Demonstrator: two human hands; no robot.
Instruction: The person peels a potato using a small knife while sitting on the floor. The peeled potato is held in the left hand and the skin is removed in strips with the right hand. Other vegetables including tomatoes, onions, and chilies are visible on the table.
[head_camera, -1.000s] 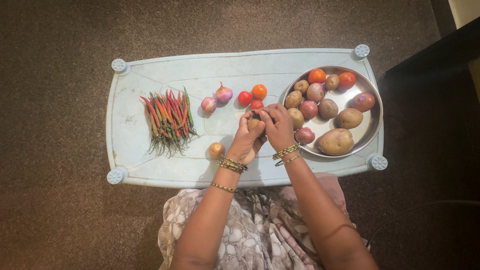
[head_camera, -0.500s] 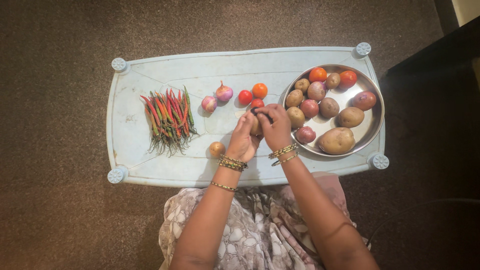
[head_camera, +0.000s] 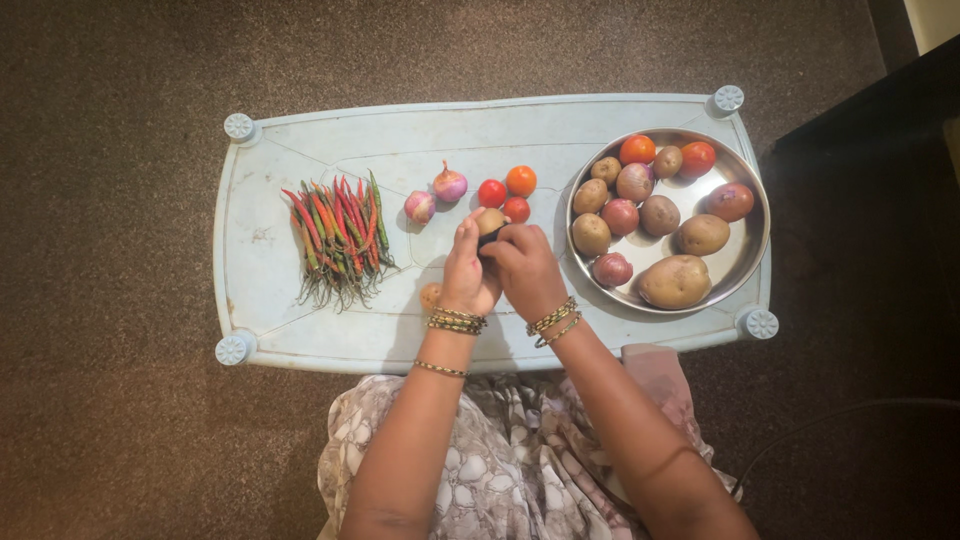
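Brown potato (head_camera: 490, 221) sits pinched between left hand (head_camera: 466, 272) and right hand (head_camera: 524, 270).

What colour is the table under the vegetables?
Pale blue table, seen in the head view, the only one.

packages, labels, signs, screens: none in view. nothing wrapped, boxed, tagged or printed anywhere around the person, and no display of any kind.
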